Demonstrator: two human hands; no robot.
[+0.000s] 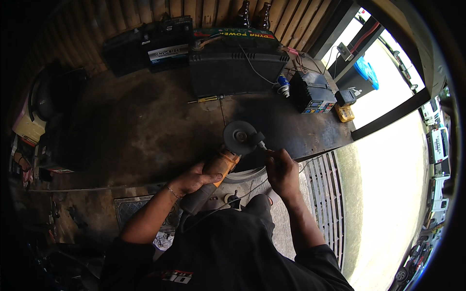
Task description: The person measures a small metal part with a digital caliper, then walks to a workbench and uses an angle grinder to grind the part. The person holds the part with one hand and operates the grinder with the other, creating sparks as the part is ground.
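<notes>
An orange and dark angle grinder [219, 169] is gripped in my left hand [191, 180], its grey disc [233, 141] pointing away from me over the bench edge. The cord loops from the grinder's rear across my front. My right hand [283, 175] is closed around a short metal piece [262, 144], a bright shank with a dark block at its end. That block lies at the right rim of the disc; I cannot tell whether they touch. Most of the shank is hidden in my fist.
On the dark workbench [121, 131] lies a yellow-handled screwdriver [208, 99]. Behind stand a large black battery [233, 72], smaller batteries [167, 51] and two brown bottles [252, 15]. At right are a spray can [283, 86], a black boxy device [314, 93] and a floor grate [326, 199].
</notes>
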